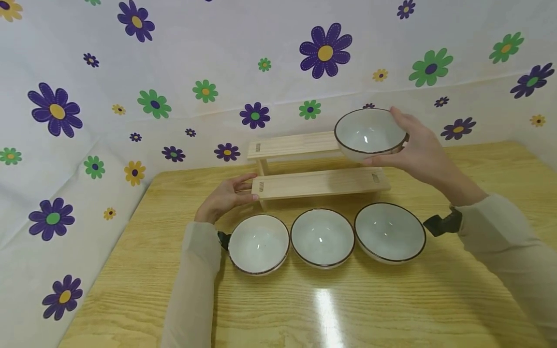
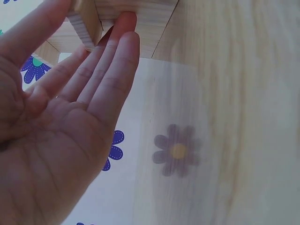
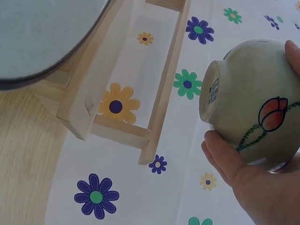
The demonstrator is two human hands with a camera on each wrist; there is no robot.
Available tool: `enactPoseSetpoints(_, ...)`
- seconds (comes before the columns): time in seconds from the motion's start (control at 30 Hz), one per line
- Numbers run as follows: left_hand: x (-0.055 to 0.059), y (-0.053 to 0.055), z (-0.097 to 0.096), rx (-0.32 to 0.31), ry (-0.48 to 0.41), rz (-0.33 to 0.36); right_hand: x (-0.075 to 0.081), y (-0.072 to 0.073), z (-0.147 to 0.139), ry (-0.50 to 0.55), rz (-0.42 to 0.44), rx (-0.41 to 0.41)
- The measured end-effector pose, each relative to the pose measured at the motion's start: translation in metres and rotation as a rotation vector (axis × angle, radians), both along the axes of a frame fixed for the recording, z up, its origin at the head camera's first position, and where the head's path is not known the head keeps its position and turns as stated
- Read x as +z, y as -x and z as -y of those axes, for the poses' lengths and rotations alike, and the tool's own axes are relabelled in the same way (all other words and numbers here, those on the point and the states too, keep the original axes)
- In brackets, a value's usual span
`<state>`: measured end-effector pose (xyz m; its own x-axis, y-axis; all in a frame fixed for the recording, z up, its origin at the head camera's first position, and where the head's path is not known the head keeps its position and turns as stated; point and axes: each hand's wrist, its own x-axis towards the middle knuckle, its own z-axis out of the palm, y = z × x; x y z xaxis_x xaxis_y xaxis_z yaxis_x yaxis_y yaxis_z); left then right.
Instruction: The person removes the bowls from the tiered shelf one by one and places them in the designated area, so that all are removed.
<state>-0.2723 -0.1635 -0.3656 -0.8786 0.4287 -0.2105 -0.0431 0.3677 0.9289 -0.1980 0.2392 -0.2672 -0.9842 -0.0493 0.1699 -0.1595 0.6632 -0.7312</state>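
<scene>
My right hand (image 1: 421,151) grips a white bowl (image 1: 369,131) with a dark rim, held in the air over the right end of a two-step wooden rack (image 1: 322,183). In the right wrist view, the bowl's outside (image 3: 255,93) shows a red flower bud and a footed base, turned sideways. At the rack's left side, my left hand (image 1: 226,195) holds the end of the lower step between thumb and fingers. Its fingers (image 2: 115,79) are fairly straight in the left wrist view. No bowl stands on the visible steps.
In front of the rack, a left bowl (image 1: 258,244), a middle bowl (image 1: 323,237) and a right bowl (image 1: 389,232) stand upright in a row on the wooden table (image 1: 278,309). A flower-printed cloth (image 1: 270,43) hangs behind.
</scene>
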Motion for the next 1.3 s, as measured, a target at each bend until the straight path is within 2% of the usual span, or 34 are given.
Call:
enactPoseSetpoints(0.4, 0.0, 0.0, 0.0, 0.006, 0.008, 0.002, -0.005, -0.012, -0.012, -0.043, 0.035, -0.001)
enactPoseSetpoints(0.7, 0.001, 0.001, 0.0, 0.011, 0.005, 0.003, -0.01, -0.023, -0.025, -0.045, -0.04, -0.015)
enactPoseSetpoints(1.0, 0.001, 0.001, -0.001, 0.011, 0.006, 0.006, -0.014, -0.031, -0.035, -0.04, -0.002, -0.036)
enactPoseSetpoints(1.3, 0.002, 0.001, -0.001, 0.025, 0.036, -0.002, -0.022, -0.041, -0.048, -0.001, -0.046, -0.052)
